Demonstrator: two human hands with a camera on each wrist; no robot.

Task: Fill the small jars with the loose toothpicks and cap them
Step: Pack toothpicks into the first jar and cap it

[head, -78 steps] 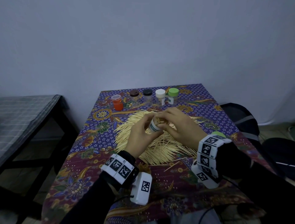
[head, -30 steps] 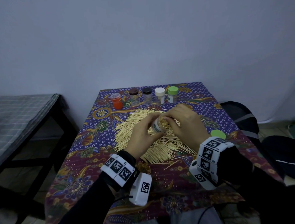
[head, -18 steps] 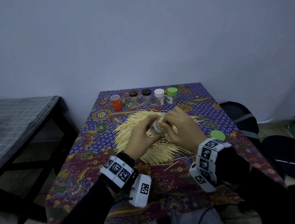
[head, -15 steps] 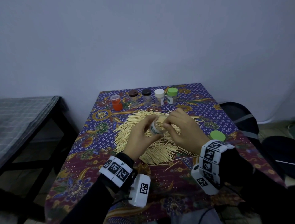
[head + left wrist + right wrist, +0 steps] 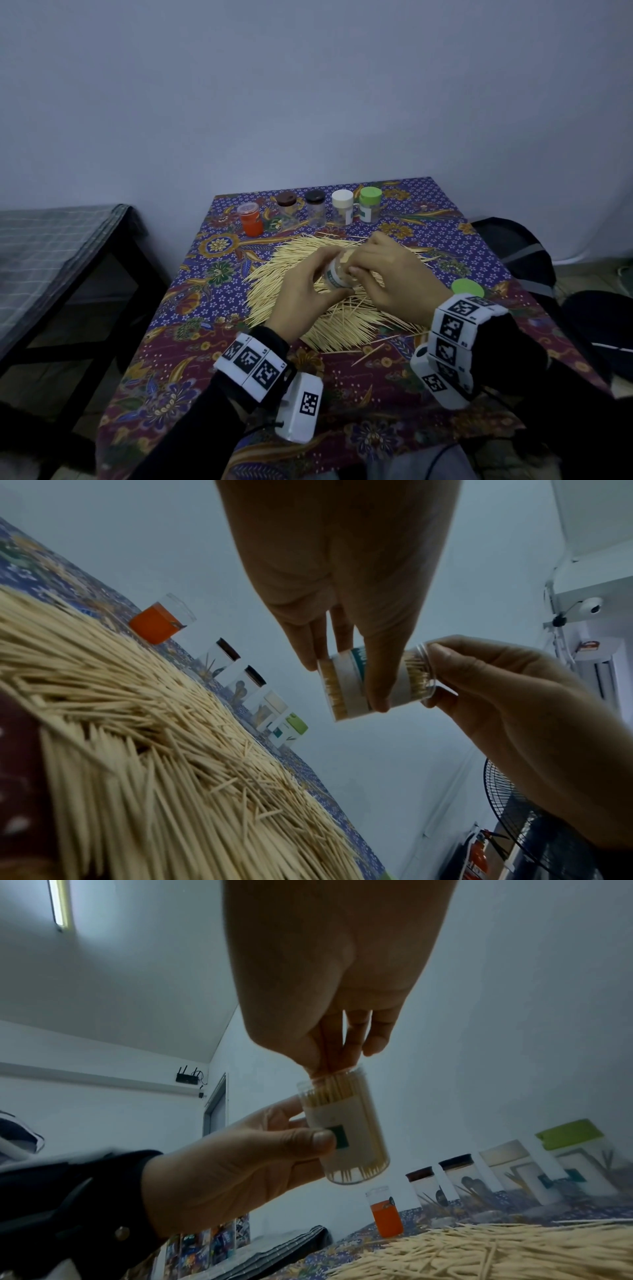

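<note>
My left hand (image 5: 310, 284) grips a small clear jar (image 5: 335, 275) with a white and teal label, tilted above the toothpick pile (image 5: 291, 274). In the left wrist view the jar (image 5: 346, 685) is packed with toothpicks. My right hand (image 5: 366, 265) is at the jar's open mouth. In the right wrist view its fingertips (image 5: 342, 1053) pinch a few toothpicks standing in the jar (image 5: 346, 1123), which the left hand (image 5: 240, 1167) holds round its middle. A loose green cap (image 5: 467, 288) lies on the cloth by my right wrist.
Several capped jars line the table's far edge: an orange one (image 5: 251, 221), brown-capped (image 5: 287, 205), black-capped (image 5: 315, 205), white-capped (image 5: 342, 205), green-capped (image 5: 370, 205). The patterned tablecloth (image 5: 191, 308) covers the table. A dark bench (image 5: 68, 246) stands left and a black bag (image 5: 520, 253) right.
The left hand has kept the jar over the pile. The right hand's fingers have shifted slightly at the jar's mouth, and the right wrist has drawn back, uncovering the green cap.
</note>
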